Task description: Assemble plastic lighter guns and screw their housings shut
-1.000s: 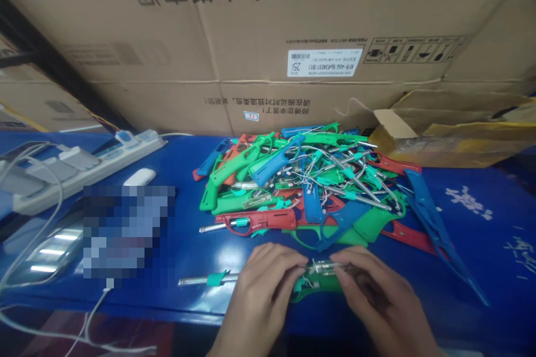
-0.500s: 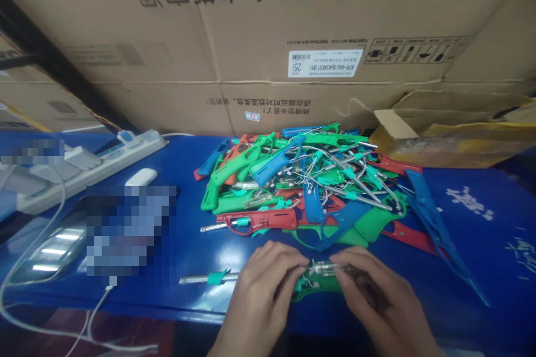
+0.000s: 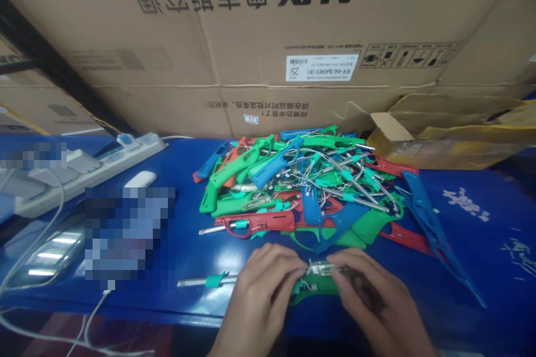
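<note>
A small clear plastic lighter tank point(image 3: 321, 269) sits between my fingertips, above a green lighter casing half point(image 3: 320, 285). My right hand point(image 3: 374, 298) pinches the tank's right end. The fingers of my left hand point(image 3: 263, 295) are closed at its left end, near a thin white wire; exactly what they grip there is hard to make out. From behind my left hand a metal lighter tube point(image 3: 190, 282) with green tape point(image 3: 215, 280) sticks out to the left. My hands partly hide the casing.
A pile of green, blue and red lighter casings point(image 3: 255, 217), tubes and wires lies beyond my hands. A long blue piece point(image 3: 439, 240) lies at right. Left are a power strip point(image 3: 121, 159), a blurred-out device point(image 3: 129, 228) and cables. Large cardboard point(image 3: 234, 56) stands behind.
The view has shifted slightly. The clear tank has moved a little left toward my left fingertips, while both hands stay in nearly the same place.
</note>
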`<act>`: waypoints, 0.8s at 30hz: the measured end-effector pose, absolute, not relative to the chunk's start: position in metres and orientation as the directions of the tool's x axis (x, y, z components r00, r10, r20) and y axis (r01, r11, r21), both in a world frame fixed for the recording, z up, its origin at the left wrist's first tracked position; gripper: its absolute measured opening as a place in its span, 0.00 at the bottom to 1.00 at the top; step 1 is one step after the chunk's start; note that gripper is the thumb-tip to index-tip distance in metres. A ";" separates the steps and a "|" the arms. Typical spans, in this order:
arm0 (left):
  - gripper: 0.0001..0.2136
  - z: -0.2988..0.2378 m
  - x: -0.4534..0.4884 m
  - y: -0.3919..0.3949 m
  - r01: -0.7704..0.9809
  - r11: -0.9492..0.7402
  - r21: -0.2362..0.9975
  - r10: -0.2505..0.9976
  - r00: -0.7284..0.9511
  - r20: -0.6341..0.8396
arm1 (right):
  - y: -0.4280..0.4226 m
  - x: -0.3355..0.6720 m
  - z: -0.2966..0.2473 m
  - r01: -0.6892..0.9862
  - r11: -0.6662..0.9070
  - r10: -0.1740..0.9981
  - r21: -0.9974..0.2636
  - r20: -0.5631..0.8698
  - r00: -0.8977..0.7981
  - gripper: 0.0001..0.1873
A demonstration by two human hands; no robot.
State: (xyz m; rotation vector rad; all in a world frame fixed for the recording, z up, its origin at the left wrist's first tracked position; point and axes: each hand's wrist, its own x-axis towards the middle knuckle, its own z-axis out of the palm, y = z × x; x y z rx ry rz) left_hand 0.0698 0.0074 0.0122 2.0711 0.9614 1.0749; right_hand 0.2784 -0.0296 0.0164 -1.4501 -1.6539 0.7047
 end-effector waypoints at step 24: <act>0.08 0.012 0.072 0.006 0.415 -0.509 0.754 0.850 0.382 0.363 | -0.028 0.279 0.008 0.518 0.236 0.969 -0.822 0.241 -0.059 0.09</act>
